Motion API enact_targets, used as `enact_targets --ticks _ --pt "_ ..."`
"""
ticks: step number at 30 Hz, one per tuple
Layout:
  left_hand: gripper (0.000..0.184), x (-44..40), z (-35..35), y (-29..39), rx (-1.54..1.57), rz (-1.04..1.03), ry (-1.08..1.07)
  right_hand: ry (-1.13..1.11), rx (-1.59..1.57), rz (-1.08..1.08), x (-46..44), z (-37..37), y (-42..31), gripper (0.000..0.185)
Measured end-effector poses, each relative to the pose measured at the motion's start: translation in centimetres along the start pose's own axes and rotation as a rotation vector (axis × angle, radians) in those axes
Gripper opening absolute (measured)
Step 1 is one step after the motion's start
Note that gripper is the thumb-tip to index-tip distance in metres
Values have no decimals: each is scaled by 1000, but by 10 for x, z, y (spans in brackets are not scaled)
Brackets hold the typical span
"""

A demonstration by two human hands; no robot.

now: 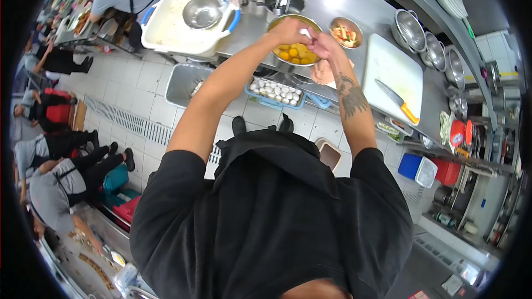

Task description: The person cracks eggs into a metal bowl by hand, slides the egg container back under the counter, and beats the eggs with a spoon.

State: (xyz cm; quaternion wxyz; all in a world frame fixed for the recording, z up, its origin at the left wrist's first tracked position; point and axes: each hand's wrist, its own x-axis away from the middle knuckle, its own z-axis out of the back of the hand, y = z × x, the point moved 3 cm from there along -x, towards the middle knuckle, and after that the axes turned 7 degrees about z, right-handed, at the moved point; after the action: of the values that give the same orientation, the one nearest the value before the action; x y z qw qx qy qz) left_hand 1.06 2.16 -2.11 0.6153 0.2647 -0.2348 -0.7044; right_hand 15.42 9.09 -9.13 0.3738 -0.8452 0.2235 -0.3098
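Note:
Both hands meet over a round metal pot (317, 26) that holds several yellow yolks in egg liquid. My left hand (289, 30) is closed, its fingertips on a white eggshell (304, 32) above the pot. From the right, my right hand (324, 43) comes in with fingers curled against the same shell; its fingertips are partly hidden. Below the counter edge, a blue crate (268, 101) is filled with whole white eggs (277, 89). Pinkish raw meat (322, 72) lies beside my right wrist. A metal bowl (356, 26) of cut vegetables stands just beyond it.
A white cutting board (390, 63) carries a yellow-handled knife (400, 102). Left of the pot stands a white tub (160, 33) with a metal bowl (201, 12) inside. A grey bin (178, 91) sits on the floor. Other people (58, 188) are at the left.

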Motion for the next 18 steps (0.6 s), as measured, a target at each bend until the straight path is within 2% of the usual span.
enact_targets --ticks 1,5,7,8,11,12,15,18 --pt "43 0 -2 -1 -12 38 8 -14 32 -25 -1 0 -2 22" --pt "48 -7 -14 -12 -38 -76 -21 -120 97 4 6 -7 -8 18" --pt "46 1 2 7 -156 7 -86 -119 217 0 -5 4 -6 27" --pt "46 2 1 6 -145 -67 -63 -122 276 -7 -5 12 -6 32" --pt "44 2 0 3 -131 -229 30 87 1460 472 39 -22 -44 41" --pt "43 4 0 3 -138 -250 68 98 1495 519 41 -25 -50 53" --pt "43 23 15 18 -85 -330 272 62 1483 720 72 -70 -72 56" --pt "49 54 48 42 44 -334 527 12 949 676 68 -101 -71 41"
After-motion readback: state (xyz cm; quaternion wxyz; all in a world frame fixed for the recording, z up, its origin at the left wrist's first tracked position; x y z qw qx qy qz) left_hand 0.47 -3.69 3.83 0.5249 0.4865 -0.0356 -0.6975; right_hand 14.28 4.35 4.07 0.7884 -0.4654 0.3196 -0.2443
